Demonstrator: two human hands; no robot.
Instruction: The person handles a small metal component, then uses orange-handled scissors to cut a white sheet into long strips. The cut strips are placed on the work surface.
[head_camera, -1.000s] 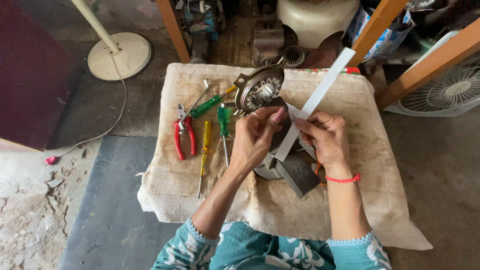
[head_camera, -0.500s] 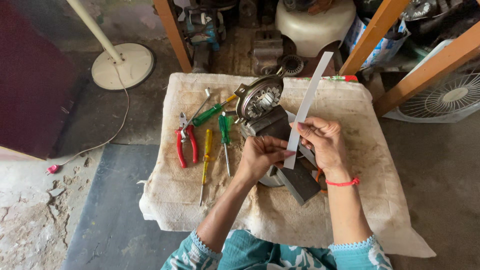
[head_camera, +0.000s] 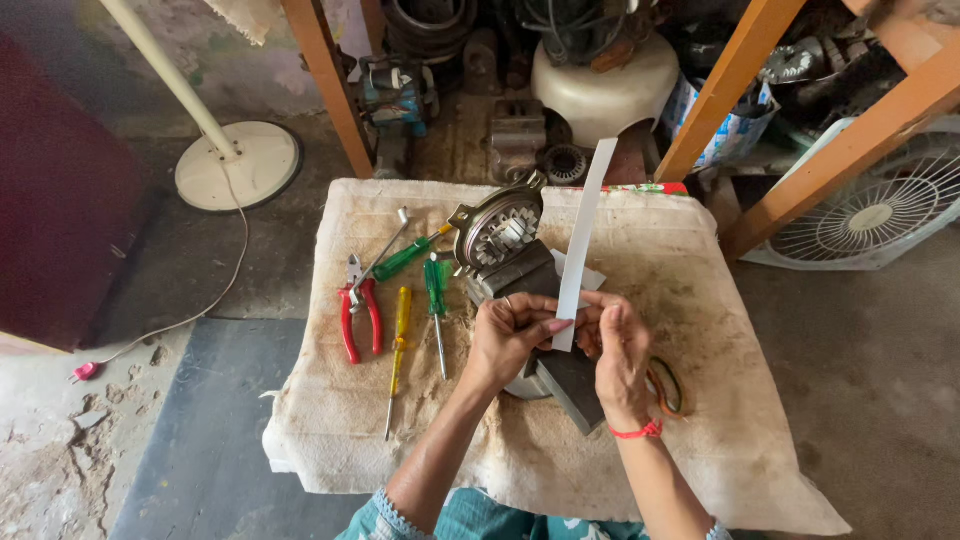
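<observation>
Left hand (head_camera: 510, 338) and right hand (head_camera: 618, 350) both pinch the lower end of a white strip (head_camera: 581, 242), fingers closed on it. Strip stands upright just right of the motor housing (head_camera: 498, 232); red pliers (head_camera: 358, 317) well left of the housing.

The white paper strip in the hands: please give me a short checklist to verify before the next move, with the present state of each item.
1. Both hands hold the white paper strip: ok; left hand and right hand pinch its lower end.
2. Strip unbent: ok, it stands straight upward.
3. Motor part resting on the cloth: ok.
4. Red pliers apart from the hands: ok, they lie to the left.
5. Screwdrivers within reach: ok, yellow screwdriver lies beside the pliers.
6. Strip's cut edge clean: cannot tell.
</observation>
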